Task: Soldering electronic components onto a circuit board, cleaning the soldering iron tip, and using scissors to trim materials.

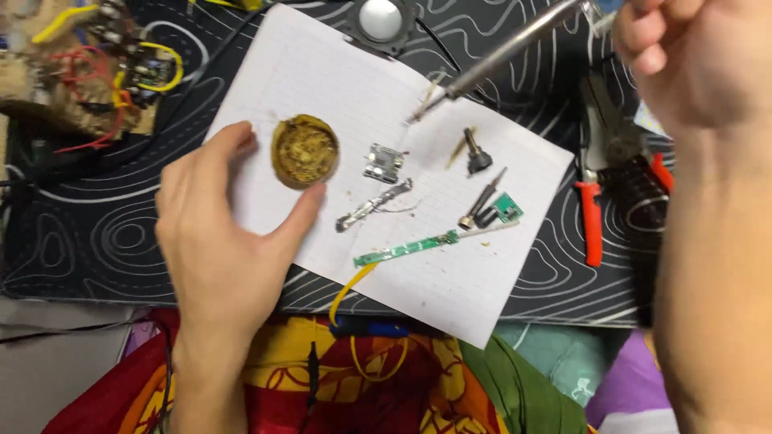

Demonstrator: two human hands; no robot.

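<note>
My left hand (221, 233) rests on a sheet of lined paper (338, 72), its thumb and forefinger on either side of a small round tin of brownish flux (304, 150). My right hand (691, 56), at the top right, grips a soldering iron (503, 52) whose tip points down-left onto the paper near the middle. On the sheet lie a small silvery module (383, 162), a strip of solder (371, 205), a long green circuit board (406, 248) with a yellow wire (346, 291), a small green board (507, 209), a spare iron tip (481, 198) and a dark knobbed part (476, 154).
Red-handled pliers (593, 217) lie on the black patterned mat (104, 233) to the right. A tangle of boards and red and yellow wires (104, 72) sits at the top left. A round speaker (379, 20) is at the top. Colourful cloth (322, 378) lies below the mat.
</note>
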